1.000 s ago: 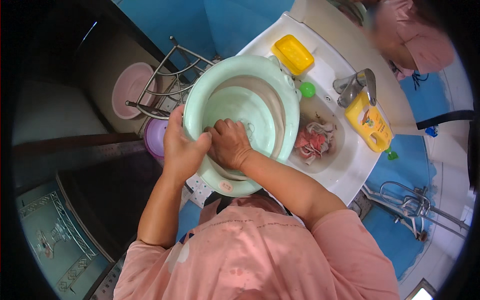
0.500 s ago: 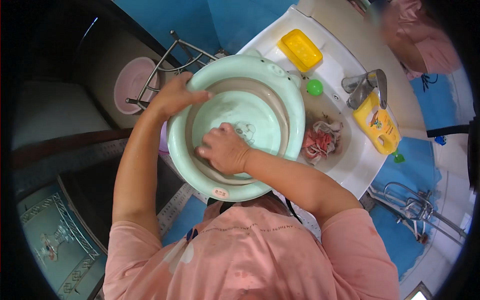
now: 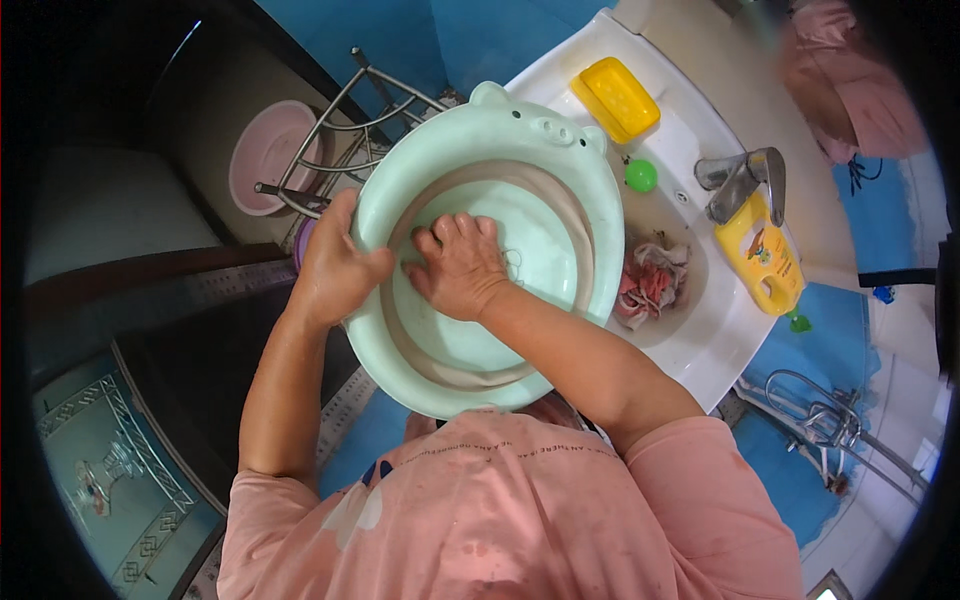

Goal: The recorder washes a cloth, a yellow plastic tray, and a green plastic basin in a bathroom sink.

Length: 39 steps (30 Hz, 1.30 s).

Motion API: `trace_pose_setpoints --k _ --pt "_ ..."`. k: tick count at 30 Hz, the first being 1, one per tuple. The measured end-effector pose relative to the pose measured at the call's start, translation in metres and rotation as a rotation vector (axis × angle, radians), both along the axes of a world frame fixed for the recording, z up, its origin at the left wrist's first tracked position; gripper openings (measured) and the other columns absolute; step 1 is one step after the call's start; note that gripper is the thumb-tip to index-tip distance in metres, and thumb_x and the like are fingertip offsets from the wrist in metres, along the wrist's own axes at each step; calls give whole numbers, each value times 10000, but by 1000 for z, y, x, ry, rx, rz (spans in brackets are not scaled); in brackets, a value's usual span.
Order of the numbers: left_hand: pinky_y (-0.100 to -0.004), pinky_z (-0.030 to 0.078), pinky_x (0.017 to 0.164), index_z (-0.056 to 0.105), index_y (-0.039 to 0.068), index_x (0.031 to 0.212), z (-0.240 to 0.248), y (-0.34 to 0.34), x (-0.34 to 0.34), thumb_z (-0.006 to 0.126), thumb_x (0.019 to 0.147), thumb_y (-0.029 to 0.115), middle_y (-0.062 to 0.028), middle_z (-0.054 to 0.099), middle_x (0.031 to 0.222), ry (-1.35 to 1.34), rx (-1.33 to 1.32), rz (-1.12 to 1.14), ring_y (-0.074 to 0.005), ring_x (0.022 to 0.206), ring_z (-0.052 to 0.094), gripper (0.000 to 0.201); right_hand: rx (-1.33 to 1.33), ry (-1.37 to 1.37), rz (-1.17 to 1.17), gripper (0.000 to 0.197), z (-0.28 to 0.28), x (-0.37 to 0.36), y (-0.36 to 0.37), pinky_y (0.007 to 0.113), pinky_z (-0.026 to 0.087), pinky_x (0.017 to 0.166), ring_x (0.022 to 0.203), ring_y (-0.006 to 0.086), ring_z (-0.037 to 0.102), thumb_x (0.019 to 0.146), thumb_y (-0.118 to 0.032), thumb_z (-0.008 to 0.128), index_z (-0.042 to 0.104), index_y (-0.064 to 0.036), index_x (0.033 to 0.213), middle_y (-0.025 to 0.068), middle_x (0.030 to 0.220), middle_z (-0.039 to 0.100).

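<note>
upright, basin [image 3: 560, 160] ears toward sink [image 3: 690, 120]

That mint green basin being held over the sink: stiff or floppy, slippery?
Probably stiff: the mint green basin keeps its round shape while the left hand grips only its rim. Likely light, since that one grip carries it. Possibly slippery: the plastic is glossy, and the right hand presses flat inside.

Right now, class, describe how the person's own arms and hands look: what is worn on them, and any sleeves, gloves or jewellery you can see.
Both arms are bare from the short sleeves down. The left hand and right hand wear no gloves, and no rings, watch or bracelet show. The sleeves belong to a loose salmon-pink T-shirt, slightly stained, with a line of small dark print across the chest.
</note>
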State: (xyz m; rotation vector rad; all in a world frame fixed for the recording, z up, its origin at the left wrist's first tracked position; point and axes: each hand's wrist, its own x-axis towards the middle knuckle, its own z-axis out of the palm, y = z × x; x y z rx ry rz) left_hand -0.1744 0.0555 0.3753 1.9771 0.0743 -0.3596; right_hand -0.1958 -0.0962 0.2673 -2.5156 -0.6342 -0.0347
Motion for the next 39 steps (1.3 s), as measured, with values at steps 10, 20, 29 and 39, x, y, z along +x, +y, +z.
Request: trace_pose_setpoints --k 10,20,29,39 --pt "-290 443 830 489 -27 1114 -12 7 -24 545 643 -61 -86 574 972 53 -195 191 -165 897 566 475 149 38 116 457 4 -5 -9 452 292 854 1019 276 434 681 -271 704 540 -126 1083 83 1059 473" --pt "-322 461 841 493 -13 1132 -46 50 -10 568 612 -25 -102 598 992 32 -309 255 -194 897 595 526 1118 905 -646 531 34 -17 -149 357 449 841 969 233 565 709 -126 724 486 27 1158 138 1053 584" --pt "-487 294 1037 417 47 1283 -41 -92 -34 674 731 71 -152 456 1303 -676 415 -510 -341 1244 402 609 954 568 -720 341 23 -40 -134 281 472 714 784 154 586 753 -129 692 537 48 1000 118 909 622" --pt "-627 93 1046 316 15 1378 -110 -109 -27 455 852 448 -140 253 1463 -794 736 -732 -376 1366 159 696 1027 537 -699 352 71 -50 -111 289 470 719 804 158 587 764 -105 648 511 57 1045 121 912 613"
